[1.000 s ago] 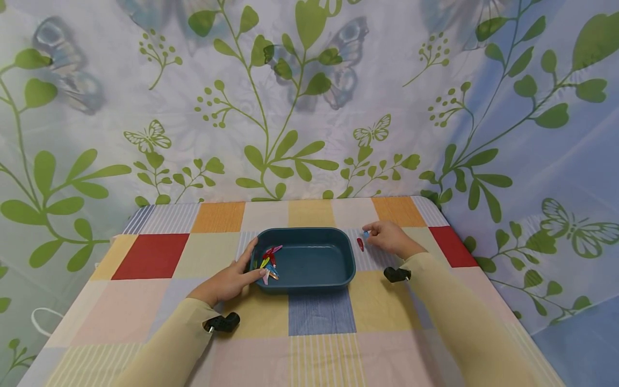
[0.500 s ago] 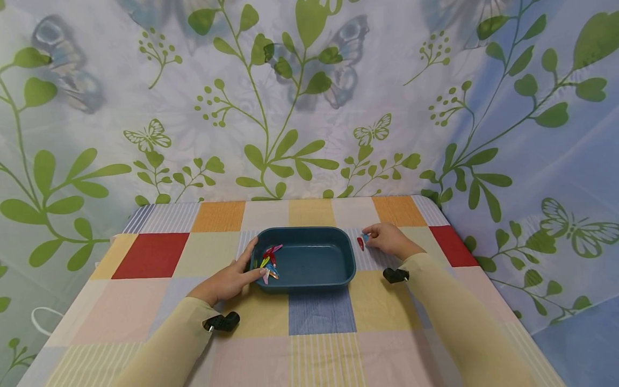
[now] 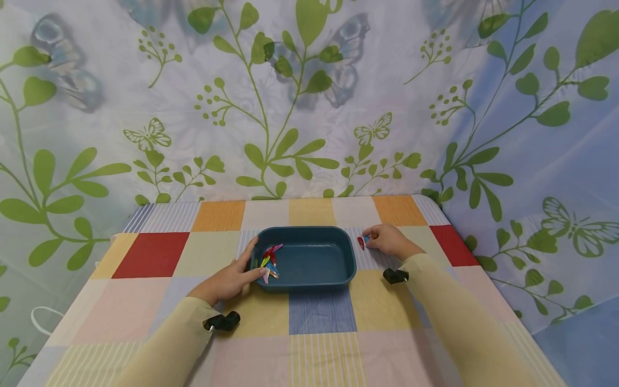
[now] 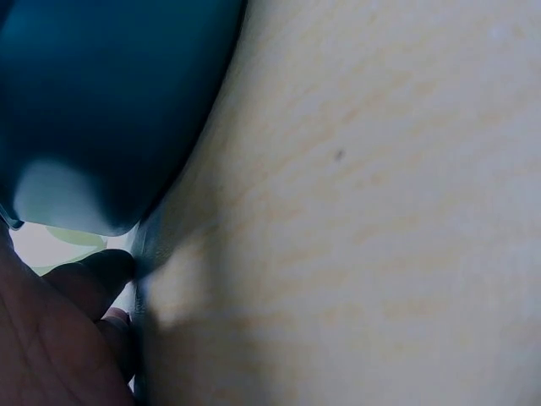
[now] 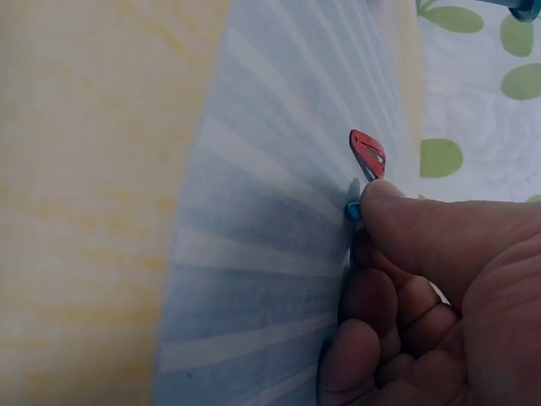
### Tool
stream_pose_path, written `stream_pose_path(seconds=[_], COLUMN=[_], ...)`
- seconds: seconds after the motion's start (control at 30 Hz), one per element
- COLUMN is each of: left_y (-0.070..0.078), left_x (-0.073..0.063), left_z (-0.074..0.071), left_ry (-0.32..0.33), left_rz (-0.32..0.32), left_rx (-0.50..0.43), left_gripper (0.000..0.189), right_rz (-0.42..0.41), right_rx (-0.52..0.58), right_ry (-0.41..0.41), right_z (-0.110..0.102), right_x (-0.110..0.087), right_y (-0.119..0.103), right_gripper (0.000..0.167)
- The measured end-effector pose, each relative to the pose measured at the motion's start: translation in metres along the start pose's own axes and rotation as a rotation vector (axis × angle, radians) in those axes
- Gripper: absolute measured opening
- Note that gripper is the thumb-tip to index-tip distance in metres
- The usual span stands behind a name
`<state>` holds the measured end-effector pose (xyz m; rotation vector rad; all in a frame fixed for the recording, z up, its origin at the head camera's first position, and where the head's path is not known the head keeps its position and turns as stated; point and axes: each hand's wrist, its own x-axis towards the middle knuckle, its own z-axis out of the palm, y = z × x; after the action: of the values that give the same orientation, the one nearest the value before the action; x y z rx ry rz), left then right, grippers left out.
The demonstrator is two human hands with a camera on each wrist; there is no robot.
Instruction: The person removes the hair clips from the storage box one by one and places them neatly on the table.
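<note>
Blue clip [image 5: 353, 210] pinched, red clip [image 5: 367, 150] just beside it

Nearest are two cream sleeves [image 3: 166, 344], each with a black wrist camera [image 3: 226, 322] at the cuff, above a table [image 3: 256, 360] covered in patchwork cloth. The left hand [image 3: 231, 280] rests at the left end of a dark teal tray [image 3: 309, 289], fingers spread and nearly straight along the side, thumb over the rim. Under that thumb lies a heap of coloured clips [image 3: 273, 259]. Leaning on this one end could slide or tip the tray, and lifting the thumb carelessly might drag a clip along.

To the right of the tray, the right hand [image 3: 388, 240] has its grip closed on the blue clip, between thumb and finger, over a striped patch of cloth. Mostly covered by the thumb, the clip shows only a small bit in the right wrist view; I cannot tell whether it touches the cloth. So slight a hold on something so small could let it slip or twist free if the fingers shift.

The red clip lies on the cloth between tray and fingertips, so close that a low sweep of the hand towards the tray would probably knock it, or push it against the tray wall.

Farthest off hangs a pale curtain [image 3: 396, 161] printed with green leaves and butterflies, out of the way of both hands.
</note>
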<state>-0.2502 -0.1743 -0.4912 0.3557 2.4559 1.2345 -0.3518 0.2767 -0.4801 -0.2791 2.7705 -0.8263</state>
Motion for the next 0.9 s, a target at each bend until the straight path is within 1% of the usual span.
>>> stream_pose_path(seconds=[0.23, 0.57, 0.9], left_y=[0.0, 0.001, -0.001], left_x=[0.0, -0.001, 0.0], left_z=[0.0, 0.0, 0.0], left_ry=[-0.001, -0.001, 0.006], left_rz=[0.003, -0.019, -0.011], left_rx=[-0.007, 0.003, 0.006], left_gripper=[0.092, 0.095, 0.094], right_rz=[0.006, -0.004, -0.034], right_rx=[-0.005, -0.011, -0.015], right_ry=[-0.006, -0.012, -0.036], right_z=[0.001, 0.0, -0.001], right_x=[0.0, 0.0, 0.001], right_y=[0.002, 0.006, 0.012], right_gripper=[0.036, 0.037, 0.041])
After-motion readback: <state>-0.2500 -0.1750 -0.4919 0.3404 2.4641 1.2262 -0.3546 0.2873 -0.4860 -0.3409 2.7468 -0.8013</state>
